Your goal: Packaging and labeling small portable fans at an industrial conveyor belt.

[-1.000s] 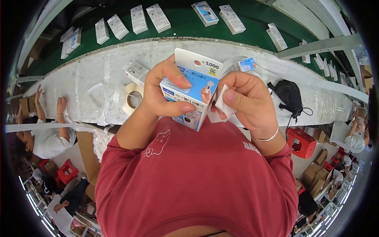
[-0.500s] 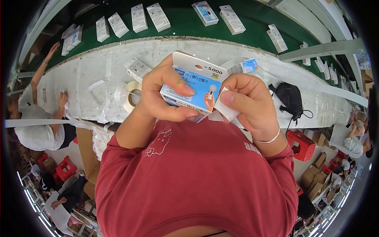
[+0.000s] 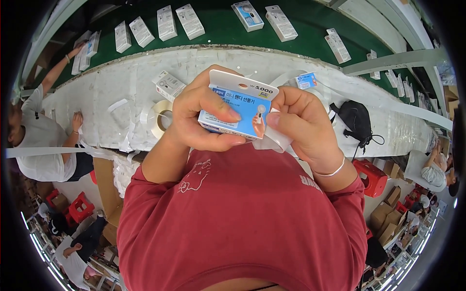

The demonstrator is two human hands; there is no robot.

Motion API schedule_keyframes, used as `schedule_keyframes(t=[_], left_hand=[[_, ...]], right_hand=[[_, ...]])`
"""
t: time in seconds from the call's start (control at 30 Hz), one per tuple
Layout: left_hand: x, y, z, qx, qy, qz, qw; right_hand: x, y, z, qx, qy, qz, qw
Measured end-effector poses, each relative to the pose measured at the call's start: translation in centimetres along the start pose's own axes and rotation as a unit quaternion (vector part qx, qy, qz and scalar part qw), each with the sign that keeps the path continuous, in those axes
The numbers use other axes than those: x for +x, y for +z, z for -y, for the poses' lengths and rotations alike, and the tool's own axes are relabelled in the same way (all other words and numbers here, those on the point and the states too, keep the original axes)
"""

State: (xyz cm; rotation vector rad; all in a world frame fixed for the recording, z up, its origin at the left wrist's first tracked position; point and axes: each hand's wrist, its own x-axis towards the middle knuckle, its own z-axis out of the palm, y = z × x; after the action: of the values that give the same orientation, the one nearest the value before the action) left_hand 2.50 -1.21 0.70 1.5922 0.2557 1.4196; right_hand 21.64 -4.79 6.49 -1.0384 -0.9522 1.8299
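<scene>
My left hand (image 3: 206, 114) is closed round a small blue and white carton (image 3: 247, 114) with a hanging tab, its thumb on the printed front. The front, showing a handheld fan, faces up toward me. At the carton's right edge my right hand (image 3: 307, 119) is closed, with thumb and fingers pinching a whitish, partly see-through strip (image 3: 272, 142) that curls below the carton. The fingers hide where the strip meets the carton. Behind my left forearm is a roll of tape or labels (image 3: 158, 121). Near it lies another white carton (image 3: 168, 85).
Beyond the white-covered table (image 3: 213, 58), several cartons stand on a green conveyor (image 3: 218, 29). A blue-fronted carton (image 3: 306, 80) lies by a roll behind my right hand. To its right is a black drawstring bag (image 3: 357, 119). A co-worker (image 3: 43, 126) reaches toward cartons at left.
The carton has tilted slightly in my left hand, and less of its lower side shows. The strip now hangs further below it. Conveyor cartons shifted slightly left; the co-worker's hand reached the left cartons.
</scene>
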Motion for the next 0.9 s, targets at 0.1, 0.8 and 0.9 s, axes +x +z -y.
schedule_keyframes(t=[0.1, 0.8, 0.9], left_hand=[[0.2, 0.4, -0.4, 0.026, 0.003, 0.005, 1.000], [-2.8, 3.1, -0.6, -0.030, -0.112, -0.267, 0.957], [-1.5, 4.4, -1.4, -0.072, -0.112, -0.289, 0.948]], right_hand=[[-0.2, -0.5, 0.4, -0.056, -0.006, 0.011, 0.998], [0.6, -2.6, -4.0, -0.291, -0.168, 0.009, 0.942], [0.5, -3.3, -4.1, -0.251, -0.159, 0.023, 0.955]])
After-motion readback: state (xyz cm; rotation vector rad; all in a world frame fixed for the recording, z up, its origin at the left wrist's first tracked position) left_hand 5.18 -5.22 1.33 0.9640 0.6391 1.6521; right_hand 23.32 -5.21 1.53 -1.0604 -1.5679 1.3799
